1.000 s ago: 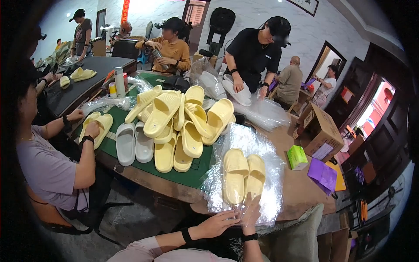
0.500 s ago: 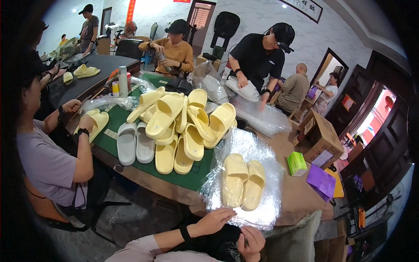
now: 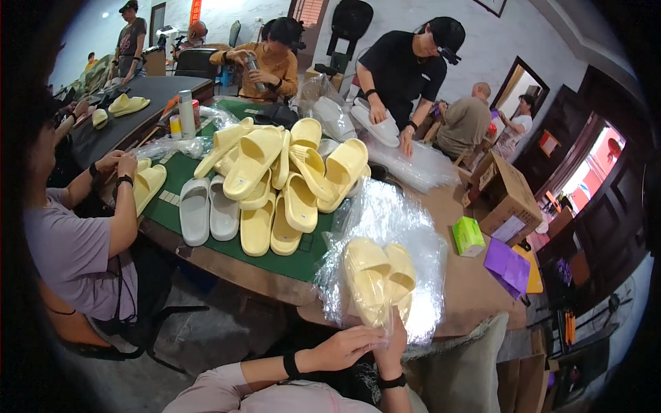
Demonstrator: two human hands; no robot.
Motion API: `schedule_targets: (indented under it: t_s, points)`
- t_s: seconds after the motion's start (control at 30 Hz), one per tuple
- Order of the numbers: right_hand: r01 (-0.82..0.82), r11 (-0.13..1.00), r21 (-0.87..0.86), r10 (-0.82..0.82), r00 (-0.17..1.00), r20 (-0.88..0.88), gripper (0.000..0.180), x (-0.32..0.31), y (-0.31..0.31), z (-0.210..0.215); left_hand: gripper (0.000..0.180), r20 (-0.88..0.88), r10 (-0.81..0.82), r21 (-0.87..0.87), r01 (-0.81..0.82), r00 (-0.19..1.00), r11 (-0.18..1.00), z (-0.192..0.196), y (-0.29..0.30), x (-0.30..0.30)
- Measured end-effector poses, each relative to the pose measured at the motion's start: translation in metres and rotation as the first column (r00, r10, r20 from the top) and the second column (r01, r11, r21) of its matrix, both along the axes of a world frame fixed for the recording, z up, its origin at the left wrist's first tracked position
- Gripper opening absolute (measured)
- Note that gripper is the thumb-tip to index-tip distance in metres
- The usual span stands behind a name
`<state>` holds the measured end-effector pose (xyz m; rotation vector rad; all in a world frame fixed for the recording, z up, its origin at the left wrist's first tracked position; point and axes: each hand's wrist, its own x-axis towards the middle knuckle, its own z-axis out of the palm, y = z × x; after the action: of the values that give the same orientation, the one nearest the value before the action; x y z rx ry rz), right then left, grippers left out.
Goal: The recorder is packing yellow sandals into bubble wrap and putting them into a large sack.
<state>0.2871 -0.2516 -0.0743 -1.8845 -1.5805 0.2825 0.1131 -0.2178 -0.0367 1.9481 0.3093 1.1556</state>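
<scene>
A pair of pale yellow slippers (image 3: 367, 282) lies toe-away inside a clear plastic bag (image 3: 387, 318), at the near edge of the table. My left hand (image 3: 350, 348) pinches the bag's near edge just below the slipper heels. Close beside it, my right hand (image 3: 391, 344) is closed on the same edge, its fingertips partly hidden by the film. The left slipper overlaps the right one a little. Under the pair spreads a stack of shiny clear bags (image 3: 420, 241).
A heap of yellow slippers (image 3: 289, 179) and a grey pair (image 3: 208, 210) sit on a green mat (image 3: 303, 265). To the right are a green box (image 3: 468, 236), a purple bag (image 3: 508, 267) and a carton (image 3: 505, 196). Co-workers sit left and stand across the table.
My right hand has risen from near my lap to the bag's edge and closed there. The bagged slippers have shifted and now overlap. The co-worker at left has brought both hands together.
</scene>
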Motion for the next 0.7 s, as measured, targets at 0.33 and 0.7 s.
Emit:
schedule_targets:
  t_s: [0.33, 0.7]
  points:
    - [0.357, 0.896, 0.263, -0.188, 0.843, -0.504, 0.034, 0.029, -0.015, 0.019, 0.062, -0.280, 0.155, -0.100, -0.189, 0.947, 0.977, -0.050, 0.044, 0.016]
    - [0.731, 0.490, 0.475, -0.385, 0.670, -0.634, 0.044, 0.110, -0.147, 0.076, 0.058, -0.706, 0.242, 0.283, -0.048, 0.665, 0.958, -0.094, 0.057, 0.011]
